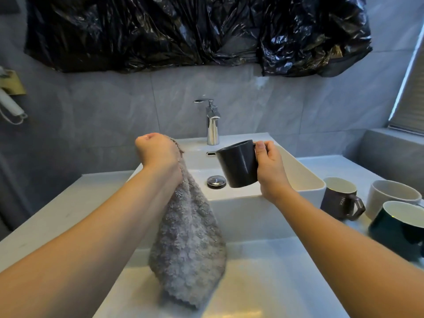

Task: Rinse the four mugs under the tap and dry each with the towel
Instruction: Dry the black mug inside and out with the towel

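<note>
My right hand [270, 173] grips a dark grey mug [237, 165] by its handle, holding it upright and slightly tilted over the white sink [305, 180]. My left hand [158, 152] holds a grey fluffy towel [188, 239] by one corner; the towel hangs down over the sink's front edge. The chrome tap [212, 125] stands behind the basin with no water visibly running. On the counter to the right stand a brown mug [339, 198] marked "Nice", a white mug [390, 196] and a dark green mug [399, 228].
A drain plug [216, 181] sits in the basin floor. The pale counter [68, 214] extends left and right of the sink. Black plastic sheeting [195, 31] covers the wall above. A window blind [413, 92] is at the right.
</note>
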The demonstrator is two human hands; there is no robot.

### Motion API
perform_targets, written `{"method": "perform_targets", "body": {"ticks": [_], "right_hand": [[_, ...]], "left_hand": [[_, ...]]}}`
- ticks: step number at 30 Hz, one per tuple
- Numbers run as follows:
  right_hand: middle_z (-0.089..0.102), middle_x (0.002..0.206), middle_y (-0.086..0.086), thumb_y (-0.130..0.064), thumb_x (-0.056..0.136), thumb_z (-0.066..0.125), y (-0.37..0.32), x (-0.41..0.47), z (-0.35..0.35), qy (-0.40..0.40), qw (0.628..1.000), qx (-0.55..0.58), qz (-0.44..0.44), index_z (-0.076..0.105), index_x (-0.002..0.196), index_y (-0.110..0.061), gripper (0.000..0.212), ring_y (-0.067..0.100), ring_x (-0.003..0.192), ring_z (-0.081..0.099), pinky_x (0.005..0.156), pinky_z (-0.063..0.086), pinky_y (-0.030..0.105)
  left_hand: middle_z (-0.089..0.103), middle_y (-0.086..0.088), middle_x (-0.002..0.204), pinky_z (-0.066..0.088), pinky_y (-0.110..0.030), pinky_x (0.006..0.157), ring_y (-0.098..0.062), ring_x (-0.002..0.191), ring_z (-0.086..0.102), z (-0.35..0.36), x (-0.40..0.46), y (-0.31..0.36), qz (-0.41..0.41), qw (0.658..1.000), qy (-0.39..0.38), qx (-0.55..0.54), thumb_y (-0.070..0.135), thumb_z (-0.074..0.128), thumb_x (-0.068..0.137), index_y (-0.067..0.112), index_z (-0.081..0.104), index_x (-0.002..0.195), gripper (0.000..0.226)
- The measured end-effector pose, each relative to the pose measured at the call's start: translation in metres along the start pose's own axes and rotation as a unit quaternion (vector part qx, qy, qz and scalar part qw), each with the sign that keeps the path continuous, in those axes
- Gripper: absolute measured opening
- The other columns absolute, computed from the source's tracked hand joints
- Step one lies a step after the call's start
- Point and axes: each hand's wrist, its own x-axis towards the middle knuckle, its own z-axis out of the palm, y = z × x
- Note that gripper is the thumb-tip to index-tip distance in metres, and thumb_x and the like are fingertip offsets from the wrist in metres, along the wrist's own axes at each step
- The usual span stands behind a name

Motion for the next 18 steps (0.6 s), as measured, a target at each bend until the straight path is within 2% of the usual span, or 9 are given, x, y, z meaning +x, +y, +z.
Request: {"method": "perform_targets", "body": {"ticks": [2, 4, 7, 10, 12, 13, 15, 18], "right_hand": [[0.055, 0.087, 0.0, -0.039, 0.107, 0.036, -0.002, 0.0, 0.0, -0.014, 1.0, 0.016, 0.005, 0.051, 0.095, -0.019, 0.028, 0.01, 0.075, 0.049, 0.066, 0.043, 0.023], [0.06, 0.099, 0.005, -0.042, 0.106, 0.035, -0.003, -0.001, 0.001, -0.031, 0.999, 0.026, -0.006, 0.054, 0.104, -0.019, 0.03, 0.011, 0.083, 0.055, 0.067, 0.048, 0.022], [0.064, 0.116, 0.004, -0.043, 0.105, 0.035, -0.003, -0.005, 0.006, -0.054, 0.997, 0.061, -0.02, 0.059, 0.115, -0.026, 0.031, 0.011, 0.095, 0.059, 0.076, 0.055, 0.028], [0.062, 0.11, -0.012, -0.039, 0.105, 0.037, -0.005, -0.011, 0.017, -0.095, 0.994, 0.051, -0.03, 0.058, 0.123, -0.017, 0.035, 0.0, 0.091, 0.059, 0.08, 0.053, 0.025], [0.061, 0.098, -0.02, -0.036, 0.106, 0.04, -0.007, -0.013, 0.024, -0.12, 0.992, 0.047, -0.015, 0.058, 0.114, -0.016, 0.028, -0.005, 0.082, 0.058, 0.077, 0.052, 0.024], [0.061, 0.096, -0.018, -0.036, 0.106, 0.041, -0.009, -0.014, 0.027, -0.13, 0.99, 0.048, 0.006, 0.057, 0.108, -0.018, 0.024, -0.003, 0.082, 0.058, 0.078, 0.053, 0.029], [0.062, 0.102, -0.003, -0.04, 0.104, 0.043, -0.012, -0.013, 0.03, -0.143, 0.987, 0.049, 0.059, 0.054, 0.104, -0.016, 0.027, 0.009, 0.089, 0.059, 0.083, 0.057, 0.044], [0.063, 0.116, 0.008, -0.05, 0.098, 0.051, -0.013, -0.012, 0.031, -0.143, 0.98, 0.057, 0.123, 0.056, 0.117, -0.012, 0.043, 0.025, 0.104, 0.062, 0.079, 0.06, 0.046]], "left_hand": [[0.04, 0.0, 0.072, 0.035, -0.026, 0.054, -0.013, 0.058, 0.039, 0.01, 0.004, -0.008, 0.008, 1.0, 0.001, -0.009, 0.004, 0.038, 0.099, 0.022, 0.038, 0.072, 0.033], [0.048, -0.006, 0.074, 0.034, -0.025, 0.049, -0.016, 0.055, 0.043, 0.021, 0.003, -0.023, -0.046, 0.997, -0.013, -0.059, -0.001, 0.035, 0.091, 0.023, 0.047, 0.078, 0.03], [0.056, -0.014, 0.092, 0.043, -0.027, 0.057, -0.023, 0.069, 0.052, 0.032, -0.003, -0.041, -0.105, 0.99, -0.045, -0.087, -0.003, 0.029, 0.087, 0.025, 0.054, 0.088, 0.037], [0.055, -0.013, 0.099, 0.05, -0.033, 0.064, -0.024, 0.08, 0.053, 0.035, -0.011, -0.05, -0.119, 0.986, -0.069, -0.095, -0.005, 0.03, 0.095, 0.021, 0.054, 0.097, 0.035], [0.055, -0.011, 0.099, 0.049, -0.032, 0.065, -0.023, 0.083, 0.053, 0.033, -0.014, -0.052, -0.106, 0.987, -0.053, -0.109, -0.004, 0.032, 0.095, 0.021, 0.053, 0.098, 0.033], [0.056, -0.011, 0.1, 0.048, -0.031, 0.066, -0.023, 0.085, 0.054, 0.031, -0.013, -0.053, -0.091, 0.989, -0.043, -0.112, -0.004, 0.034, 0.095, 0.022, 0.053, 0.096, 0.033], [0.059, -0.012, 0.102, 0.049, -0.031, 0.068, -0.024, 0.088, 0.056, 0.028, -0.009, -0.056, -0.07, 0.99, -0.037, -0.117, -0.005, 0.038, 0.093, 0.024, 0.052, 0.093, 0.032], [0.061, -0.012, 0.102, 0.05, -0.034, 0.071, -0.025, 0.089, 0.057, 0.027, -0.009, -0.059, -0.058, 0.99, -0.044, -0.121, -0.003, 0.043, 0.094, 0.025, 0.052, 0.09, 0.03]]}}
